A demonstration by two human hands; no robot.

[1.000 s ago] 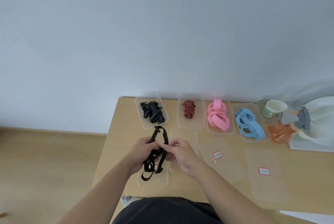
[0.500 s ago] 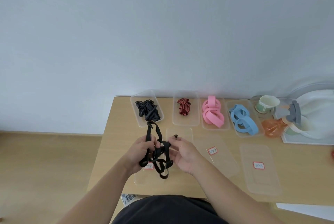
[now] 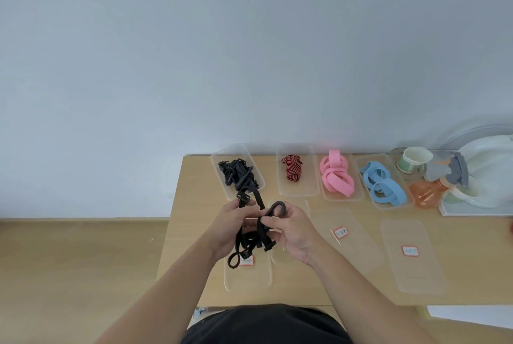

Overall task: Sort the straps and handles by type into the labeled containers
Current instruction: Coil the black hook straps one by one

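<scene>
Untangling item: black strap bundle (image 3: 248,241), held above the near left of the table (image 3: 191,232), over a flat lid (image 3: 248,278) bearing a red-edged label (image 3: 246,260). Left hand (image 3: 229,229) curls round the bundle's middle; right hand (image 3: 295,234) pinches a strand, with one loop arching over its fingers. Change from a second ago: the upright loop between the hands is gone, the bundle is drawn out longer, and a tail loop now dangles to the label. Judgement: the straps are being separated or tidied, not yet deposited. Probable destination: clear container of black straps (image 3: 222,156), just beyond the hands. Adjacent stock, left to right: striped red strap (image 3: 291,171), pink straps (image 3: 336,177), blue straps (image 3: 384,186), each in its own tray. Two further labelled lids (image 3: 361,249) lie to the right. Obstruction: buckles snagging in the tangle.
</scene>
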